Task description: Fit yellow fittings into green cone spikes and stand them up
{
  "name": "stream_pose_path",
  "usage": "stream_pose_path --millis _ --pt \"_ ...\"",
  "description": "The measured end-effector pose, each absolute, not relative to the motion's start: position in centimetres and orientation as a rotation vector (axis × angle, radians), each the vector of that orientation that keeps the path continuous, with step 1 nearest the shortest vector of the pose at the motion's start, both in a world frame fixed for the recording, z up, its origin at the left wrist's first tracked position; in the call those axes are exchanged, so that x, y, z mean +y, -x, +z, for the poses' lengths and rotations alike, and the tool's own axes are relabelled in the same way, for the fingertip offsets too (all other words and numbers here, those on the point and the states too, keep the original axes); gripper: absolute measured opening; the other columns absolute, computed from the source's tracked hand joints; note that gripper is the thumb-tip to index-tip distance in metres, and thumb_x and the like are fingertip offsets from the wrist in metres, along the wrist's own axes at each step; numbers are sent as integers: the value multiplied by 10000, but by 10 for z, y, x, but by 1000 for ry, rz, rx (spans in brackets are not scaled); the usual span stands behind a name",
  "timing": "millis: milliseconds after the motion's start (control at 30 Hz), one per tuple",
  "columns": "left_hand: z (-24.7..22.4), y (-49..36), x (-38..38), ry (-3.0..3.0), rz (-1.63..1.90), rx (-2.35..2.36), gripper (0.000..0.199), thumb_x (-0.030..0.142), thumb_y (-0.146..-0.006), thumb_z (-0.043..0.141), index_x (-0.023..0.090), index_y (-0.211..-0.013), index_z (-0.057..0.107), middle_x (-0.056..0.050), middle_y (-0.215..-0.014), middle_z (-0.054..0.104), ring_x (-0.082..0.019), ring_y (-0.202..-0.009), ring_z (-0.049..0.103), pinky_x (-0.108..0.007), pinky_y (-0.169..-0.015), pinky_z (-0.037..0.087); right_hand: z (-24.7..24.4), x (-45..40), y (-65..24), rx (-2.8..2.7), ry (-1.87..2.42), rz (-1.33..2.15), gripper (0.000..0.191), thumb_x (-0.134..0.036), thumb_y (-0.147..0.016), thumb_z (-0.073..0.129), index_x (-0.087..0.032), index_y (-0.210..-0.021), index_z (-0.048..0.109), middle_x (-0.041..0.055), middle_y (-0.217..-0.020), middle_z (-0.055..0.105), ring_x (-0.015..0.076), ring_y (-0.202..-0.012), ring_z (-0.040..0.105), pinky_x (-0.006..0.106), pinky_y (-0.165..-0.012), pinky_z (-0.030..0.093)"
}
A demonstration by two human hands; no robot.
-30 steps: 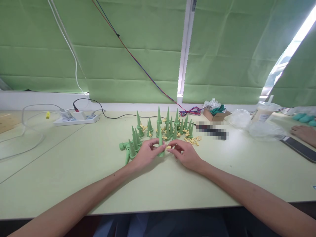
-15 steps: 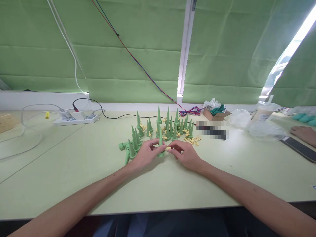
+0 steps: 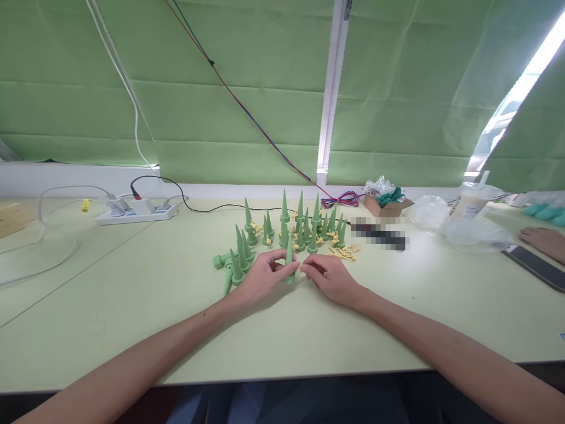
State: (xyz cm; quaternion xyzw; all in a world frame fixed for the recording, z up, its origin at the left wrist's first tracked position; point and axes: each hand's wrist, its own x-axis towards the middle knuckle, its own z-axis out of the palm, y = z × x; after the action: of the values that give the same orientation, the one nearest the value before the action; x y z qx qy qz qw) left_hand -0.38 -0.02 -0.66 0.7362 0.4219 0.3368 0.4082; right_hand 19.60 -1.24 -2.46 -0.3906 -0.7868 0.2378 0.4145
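My left hand (image 3: 268, 272) is closed round a green plant-watering spike (image 3: 289, 252), its point up and tilted slightly right. At the spike's right side, my right hand (image 3: 330, 275) pinches a small yellow valve (image 3: 299, 267), mostly covered by the fingertips. Whether the valve sits in the spike I cannot tell. Beyond my hands stand several green spikes (image 3: 300, 209), many with yellow valves on them. Loose yellow valves (image 3: 344, 253) lie in a small pile to their right. Left of my left hand are more green spikes (image 3: 235, 268), some upright and some lying down.
A white power strip (image 3: 136, 215) with cables lies at the left. Toward the right are a pixelated dark object (image 3: 382, 235), a cardboard box (image 3: 386, 207), plastic bags (image 3: 474, 234), a drink cup (image 3: 470, 200) and a phone (image 3: 538, 265). Another person's hand (image 3: 542, 238) rests at the right edge.
The spike in my left hand leans a little more to the right. Less of the yellow valve shows between my right fingertips. Both hands stay in nearly the same place.
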Motion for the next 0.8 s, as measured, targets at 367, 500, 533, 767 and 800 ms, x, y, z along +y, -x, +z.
stream_pose_path --millis 367,500,533,767,800 --pt "-3 1 -3 -1846 848 1032 292 462 -869 592 181 -788 586 57 -580 307 -85 -511 220 -243 -466 136 -29 -9 -197 -2037 986 589 421 -314 -1008 424 -186 -615 503 -21 -561 574 103 -519 505 240 -596 392" --pt "-5 3 0 -1868 871 1069 306 477 -878 579 183 -796 591 57 -573 282 -90 -512 207 -250 -473 132 -26 -11 -197 -1990 1006 558 301 -349 -989 466 -192 -768 595 -1 -667 633 117 -560 512 246 -577 399" --pt "-6 3 1 -1872 884 1083 311 482 -880 576 182 -802 596 54 -577 297 -91 -512 212 -250 -474 139 -25 -12 -197 -1970 1005 558 234 -359 -973 500 -196 -850 615 5 -721 650 118 -571 517 245 -569 406" --pt "-8 4 3 -1846 923 1104 313 495 -870 581 188 -834 633 47 -582 360 -88 -486 236 -246 -459 165 -27 -12 -197 -1988 919 555 144 -301 -935 553 -197 -1009 620 38 -861 654 126 -623 526 253 -588 447" --pt "-9 4 3 -1845 917 1099 308 490 -868 582 189 -834 634 49 -574 354 -87 -481 233 -245 -456 162 -27 -12 -197 -1990 921 550 138 -296 -939 547 -195 -995 622 33 -830 648 128 -623 520 252 -582 438"
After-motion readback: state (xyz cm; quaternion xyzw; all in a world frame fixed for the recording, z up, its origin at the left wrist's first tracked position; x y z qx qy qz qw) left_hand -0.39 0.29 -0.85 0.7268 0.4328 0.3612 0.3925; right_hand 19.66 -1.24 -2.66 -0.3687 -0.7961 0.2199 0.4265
